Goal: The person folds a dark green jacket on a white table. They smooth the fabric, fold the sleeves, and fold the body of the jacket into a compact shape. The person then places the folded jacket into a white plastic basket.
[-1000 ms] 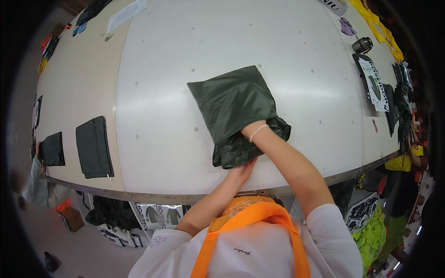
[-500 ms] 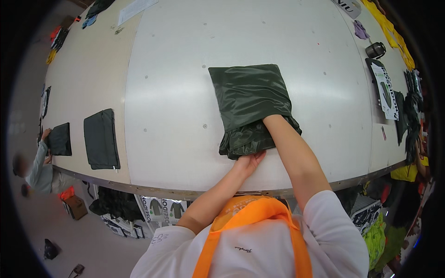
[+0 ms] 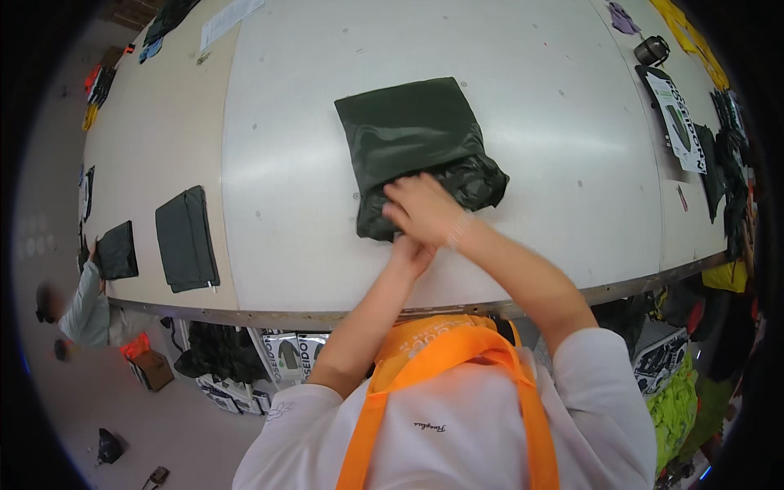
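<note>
A folded dark green garment (image 3: 412, 122) of shiny fabric lies on the white tabletop, smooth and square at its far part, with a loose, crumpled fold along the near part. My right hand (image 3: 426, 208) is over that crumpled fold, slightly blurred, its fingers spread apart and touching the fabric. Just below it, my left hand (image 3: 414, 255) is closed at the garment's near edge, its fingers partly covered by my right hand and the cloth. My forearms nearly cross at the wrists.
On the left lie another folded dark green garment (image 3: 188, 238) and a similar one (image 3: 117, 251) handled by a co-worker (image 3: 86, 306). The right side has printed card packaging (image 3: 674, 118), a dark metal flask (image 3: 652, 51) and a purple cloth (image 3: 623, 18). The table's front edge (image 3: 269, 318) runs before me.
My right hand has come out from inside the garment's fold and rests on top of it, near my left hand. In view, the garment sits further left and higher.
</note>
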A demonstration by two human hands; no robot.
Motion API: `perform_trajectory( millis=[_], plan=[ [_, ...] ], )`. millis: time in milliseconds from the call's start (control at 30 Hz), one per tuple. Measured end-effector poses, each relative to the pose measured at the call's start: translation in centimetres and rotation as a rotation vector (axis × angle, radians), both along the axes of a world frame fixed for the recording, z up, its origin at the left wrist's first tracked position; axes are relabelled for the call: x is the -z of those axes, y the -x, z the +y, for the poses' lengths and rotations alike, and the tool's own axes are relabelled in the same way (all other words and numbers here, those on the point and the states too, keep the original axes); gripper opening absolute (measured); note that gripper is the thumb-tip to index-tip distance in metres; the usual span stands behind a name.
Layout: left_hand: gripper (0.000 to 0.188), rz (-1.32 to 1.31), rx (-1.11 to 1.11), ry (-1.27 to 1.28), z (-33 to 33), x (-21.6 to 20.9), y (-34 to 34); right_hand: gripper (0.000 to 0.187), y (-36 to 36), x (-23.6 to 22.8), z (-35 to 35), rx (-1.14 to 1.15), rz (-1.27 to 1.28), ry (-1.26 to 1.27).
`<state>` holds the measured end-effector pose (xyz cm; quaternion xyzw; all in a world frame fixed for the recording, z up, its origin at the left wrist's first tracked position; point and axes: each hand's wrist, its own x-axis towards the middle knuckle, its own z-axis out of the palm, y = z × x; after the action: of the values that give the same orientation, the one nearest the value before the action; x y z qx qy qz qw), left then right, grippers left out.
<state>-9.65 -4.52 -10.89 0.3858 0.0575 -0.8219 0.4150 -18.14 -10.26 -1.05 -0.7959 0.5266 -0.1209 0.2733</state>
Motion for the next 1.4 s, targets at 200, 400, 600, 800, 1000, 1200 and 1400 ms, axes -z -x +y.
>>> perform_trajectory(
  millis=[200,400,600,800,1000,1200,1400],
  plan=[
    [0.030,-0.213,0.221,0.249,0.3,-4.1,-1.1,0.030,5.5,6.3,12.4,0.799,-0.815,-0.241],
    [0.032,-0.628,0.339,0.408,2.4,-6.0,-1.1,0.031,3.7,6.2,10.3,0.824,-1.122,-0.287],
    [0.033,-0.682,0.783,0.510,2.0,-10.1,-2.8,0.031,2.4,5.3,9.9,0.839,-1.108,-0.225],
    [0.046,-1.838,0.536,1.828,3.3,-18.0,-2.0,0.020,2.7,2.6,10.7,0.871,-1.310,-0.344],
    [0.064,-2.291,0.802,2.300,0.7,-14.0,-0.7,0.021,2.4,3.1,11.9,0.709,-1.007,-0.191],
    [0.067,-2.304,0.698,2.170,-1.1,-13.8,2.1,0.028,3.6,2.8,13.3,0.797,-1.036,-0.205],
    [0.075,-2.100,0.890,2.259,-0.2,-13.1,3.1,0.021,6.6,3.9,15.2,0.792,-0.767,-0.222]
  ],
)
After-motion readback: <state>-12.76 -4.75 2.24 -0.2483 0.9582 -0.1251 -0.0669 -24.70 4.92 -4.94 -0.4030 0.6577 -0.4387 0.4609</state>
